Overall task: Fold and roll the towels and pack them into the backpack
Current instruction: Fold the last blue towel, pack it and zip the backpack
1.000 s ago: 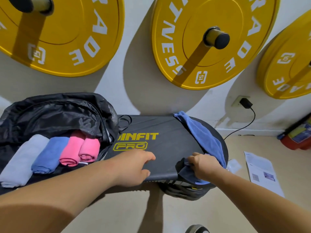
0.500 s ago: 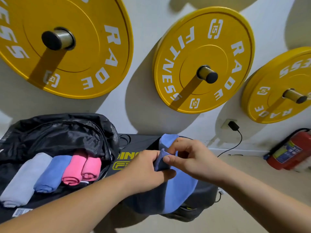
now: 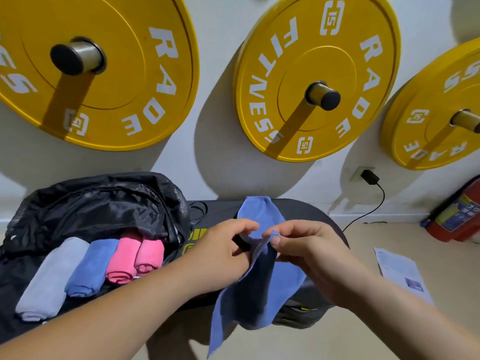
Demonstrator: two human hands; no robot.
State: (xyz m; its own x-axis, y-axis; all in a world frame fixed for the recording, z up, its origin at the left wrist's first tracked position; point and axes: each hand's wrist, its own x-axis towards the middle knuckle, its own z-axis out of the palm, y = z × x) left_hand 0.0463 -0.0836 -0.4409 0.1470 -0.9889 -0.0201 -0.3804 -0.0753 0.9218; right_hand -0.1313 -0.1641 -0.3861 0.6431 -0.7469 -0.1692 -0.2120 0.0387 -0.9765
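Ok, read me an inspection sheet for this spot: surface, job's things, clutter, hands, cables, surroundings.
Surface: black padded bench, yellow lettering.
Job's things: loose blue towel held over the bench; open backpack holds grey roll, blue roll, two pink rolls.
Clutter: paper sheet on the floor.
Grippers: left hand and right hand pinch the towel's edge.
Cables: black plug in wall socket, cable runs floorward.
Surroundings: three yellow weight plates on wall; red fire extinguisher.
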